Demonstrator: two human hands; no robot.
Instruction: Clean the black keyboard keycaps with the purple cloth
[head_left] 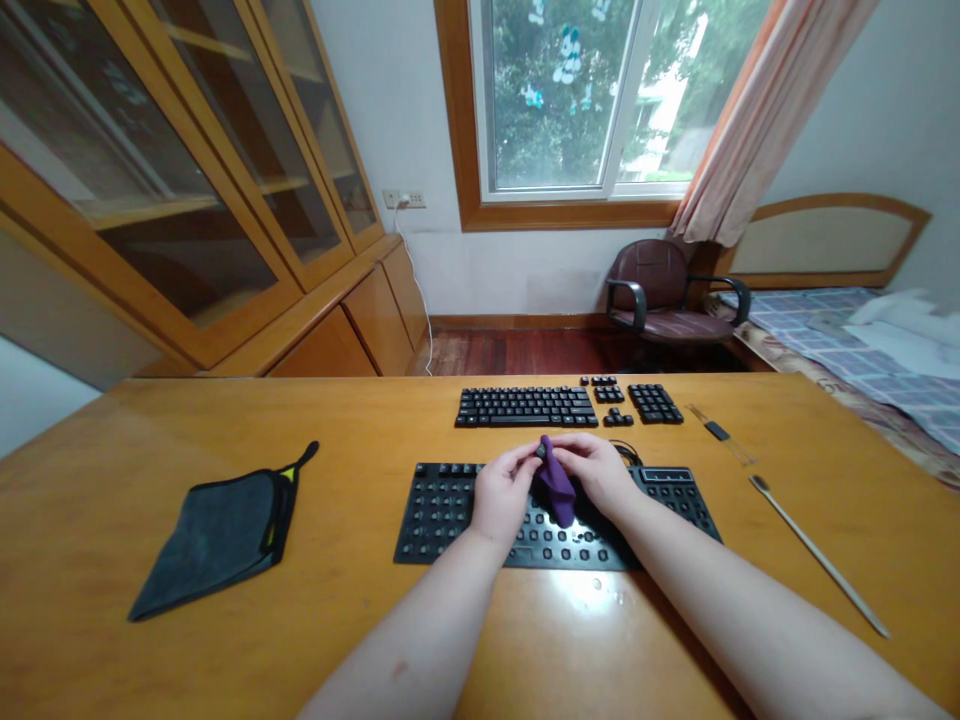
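Both hands meet above a black keyboard base (439,525), most of its key switches bare and a row of caps along its top left edge. Between thumb and fingertips, my left hand (499,495) pinches a small dark keycap (541,452). My right hand (602,472) is closed on a purple cloth (558,492), which wraps against the keycap and hangs down over the base. Removed black keycaps (525,406) lie in keyboard order behind the base, with the number pad caps (655,403) at their right end.
To the left lies a folded grey cloth (225,525) with a black loop. On the right are a wire keycap puller (717,431) and a long thin brush (821,560). Water drops dot the desk (555,640) in front of the base. Past the desk stands a chair (660,290).
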